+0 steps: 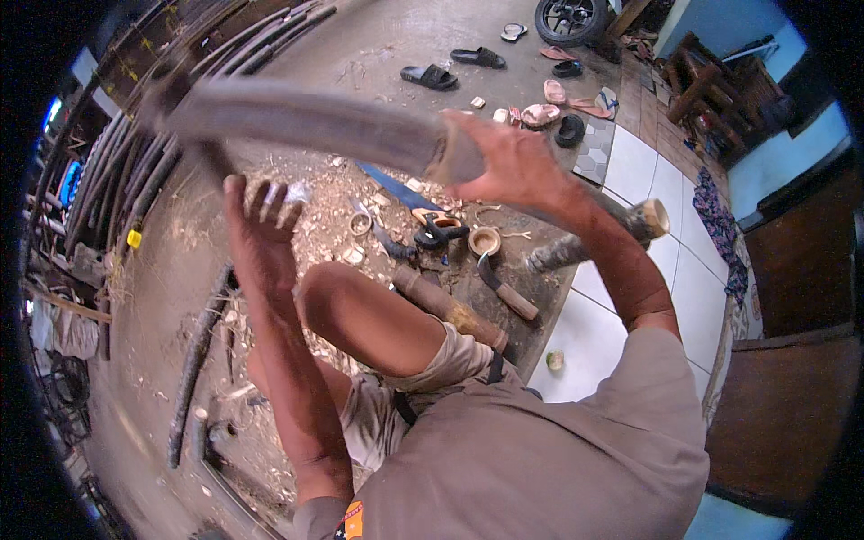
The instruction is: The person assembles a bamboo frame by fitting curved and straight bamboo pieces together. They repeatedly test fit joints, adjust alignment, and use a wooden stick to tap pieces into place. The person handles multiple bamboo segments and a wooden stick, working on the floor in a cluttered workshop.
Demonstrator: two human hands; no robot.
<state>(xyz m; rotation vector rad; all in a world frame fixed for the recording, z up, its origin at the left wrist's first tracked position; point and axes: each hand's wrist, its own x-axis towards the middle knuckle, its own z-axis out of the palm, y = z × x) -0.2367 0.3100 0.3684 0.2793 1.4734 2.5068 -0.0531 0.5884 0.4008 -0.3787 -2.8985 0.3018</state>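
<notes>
A thick brown bamboo pole (310, 121), smeared by motion, is raised across the view in front of me. My right hand (517, 166) grips its near right end, with the fingers wrapped round it. Its far left end is too blurred to make out, and a darker blurred piece crosses there. My left hand (263, 234) is held up below that end, fingers spread and apart from the pole. On the floor beneath lie a handsaw (436, 225) with a blue blade, a bamboo ring (484, 240) and a curved knife (508, 292) with a wooden handle.
A short bamboo length (450, 308) lies beside my knee, and a mottled bamboo piece (598, 238) leans over the white tiles (585, 337). Wood shavings (315, 211) litter the floor. Sandals (430, 77) lie ahead; stacked poles (121, 180) stand left.
</notes>
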